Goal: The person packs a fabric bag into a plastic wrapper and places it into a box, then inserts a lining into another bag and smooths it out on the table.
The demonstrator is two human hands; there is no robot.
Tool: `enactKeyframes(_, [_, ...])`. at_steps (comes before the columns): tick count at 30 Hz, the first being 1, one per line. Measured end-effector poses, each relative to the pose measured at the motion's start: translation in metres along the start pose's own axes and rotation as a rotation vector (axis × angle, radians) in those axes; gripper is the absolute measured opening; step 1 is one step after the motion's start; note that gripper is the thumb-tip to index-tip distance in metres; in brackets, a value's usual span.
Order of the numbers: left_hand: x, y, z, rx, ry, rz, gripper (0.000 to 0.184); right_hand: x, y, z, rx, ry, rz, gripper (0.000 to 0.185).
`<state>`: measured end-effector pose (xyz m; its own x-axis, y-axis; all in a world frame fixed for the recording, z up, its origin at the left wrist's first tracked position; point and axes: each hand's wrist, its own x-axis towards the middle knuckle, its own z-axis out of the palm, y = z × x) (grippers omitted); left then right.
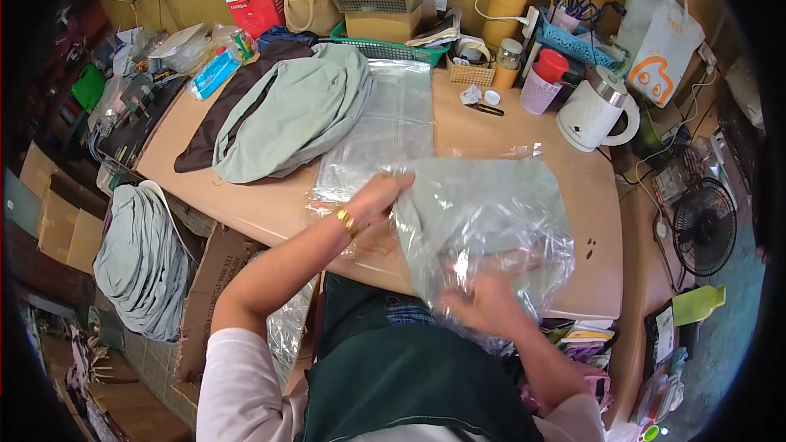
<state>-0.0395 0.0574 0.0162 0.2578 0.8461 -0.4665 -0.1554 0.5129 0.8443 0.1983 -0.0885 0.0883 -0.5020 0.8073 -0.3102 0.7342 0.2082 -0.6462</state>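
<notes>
A clear plastic bag (pixel 524 229) lies on the near part of the table, with a folded pale grey-green garment (pixel 475 180) in it or under its film. My left hand (pixel 381 196), a gold bracelet on the wrist, pinches the garment's left edge. At the near side of the bag is my right hand (pixel 491 304), touching the crumpled plastic. Motion blur and glare hide its fingers. More clear plastic bags (pixel 393 106) lie flat beyond my left hand. Left of them, a loose grey-green garment (pixel 299 110) rests on a dark brown one (pixel 209 131).
A white kettle (pixel 591 115), a pink cup (pixel 540 88) and black snips (pixel 489 109) stand or lie at the table's back right. A cardboard box (pixel 381 12) sits in a green basket (pixel 426 52) at the back. Stacked garments (pixel 143 258) are at left; a black fan (pixel 704 225) is at right.
</notes>
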Motion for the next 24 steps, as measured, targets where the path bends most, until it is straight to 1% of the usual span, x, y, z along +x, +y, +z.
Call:
enactKeyframes(1, [0.014, 0.012, 0.001, 0.005, 0.023, 0.038, 0.035, 0.018, -0.001, -0.008, -0.069, -0.139, 0.348, 0.034])
enactKeyframes(2, [0.018, 0.032, 0.002, -0.093, 0.055, 0.153, 0.032, 0.027, 0.027, -0.019, 0.096, 0.129, 0.127, 0.028])
enactKeyframes(4, [0.016, 0.080, -0.004, -0.247, 0.097, 0.380, 0.029, 0.022, 0.020, -0.088, 0.442, 0.381, 0.039, 0.025])
enactKeyframes(5, [0.006, 0.099, -0.013, -0.308, 0.109, 0.489, 0.028, 0.015, 0.025, -0.114, 0.538, 0.576, -0.062, 0.020])
enactKeyframes(7, [-0.028, 0.113, -0.017, -0.357, 0.090, 0.640, 0.033, -0.012, 0.012, -0.152, 0.500, 0.636, -0.171, 0.018])
enactKeyframes(8, [-0.040, 0.098, -0.016, -0.242, 0.224, 0.569, 0.035, -0.016, 0.021, -0.153, 0.506, 0.641, -0.169, 0.018])
enactKeyframes(9, [-0.058, 0.077, -0.017, -0.130, 0.364, 0.497, 0.037, -0.019, 0.033, -0.148, 0.500, 0.631, -0.073, 0.016])
enactKeyframes(10, [-0.091, 0.066, -0.006, 0.190, 0.375, 0.395, 0.038, -0.020, 0.049, -0.143, 0.489, 0.614, 0.019, 0.014])
enactKeyframes(11, [-0.119, 0.057, 0.004, 0.503, 0.382, 0.286, 0.039, -0.020, 0.084, -0.130, 0.512, 0.672, 0.111, 0.012])
enactKeyframes(12, [-0.120, 0.034, -0.020, 0.713, 0.185, 0.338, 0.038, -0.018, 0.122, -0.110, 0.532, 0.733, 0.200, 0.011])
enactKeyframes(13, [-0.111, 0.008, -0.056, 0.918, -0.021, 0.380, 0.037, -0.019, 0.145, -0.088, 0.634, 0.774, 0.202, 0.008])
enactKeyframes(14, [-0.100, -0.014, -0.087, 0.912, -0.014, 0.379, 0.037, -0.022, 0.162, -0.065, 0.738, 0.814, 0.209, 0.007])
enactKeyframes(15, [-0.090, -0.035, -0.116, 1.036, 0.395, 0.550, 0.038, -0.023, 0.175, -0.042, 0.850, 0.859, 0.243, 0.008])
enactKeyframes(16, [-0.087, -0.046, -0.130, 1.136, 0.816, 0.708, 0.040, -0.023, 0.185, -0.024, 0.964, 0.902, 0.279, 0.010])
enactKeyframes(17, [-0.086, -0.045, -0.129, 1.140, 0.819, 0.701, 0.040, -0.025, 0.192, -0.011, 0.967, 0.895, 0.281, 0.010])
enactKeyframes(19, [-0.076, -0.036, -0.114, 0.746, 0.830, 0.536, 0.042, -0.027, 0.195, 0.000, 1.118, 0.752, 0.217, 0.011])
enactKeyframes(20, [-0.065, -0.033, -0.104, 0.834, 0.890, 0.603, 0.039, -0.025, 0.191, 0.005, 1.146, 0.785, 0.218, 0.009])
enactKeyframes(21, [-0.058, -0.030, -0.106, 0.835, 0.887, 0.606, 0.039, -0.025, 0.195, 0.007, 1.146, 0.789, 0.217, 0.009])
enactKeyframes(23, [-0.039, -0.027, -0.109, 0.850, 0.803, 0.559, 0.030, -0.027, 0.210, 0.010, 1.056, 0.688, 0.188, 0.012])
enactKeyframes(24, [-0.030, -0.027, -0.123, 0.884, 0.847, 0.774, 0.023, -0.030, 0.212, 0.007, 1.057, 0.697, 0.189, 0.012])
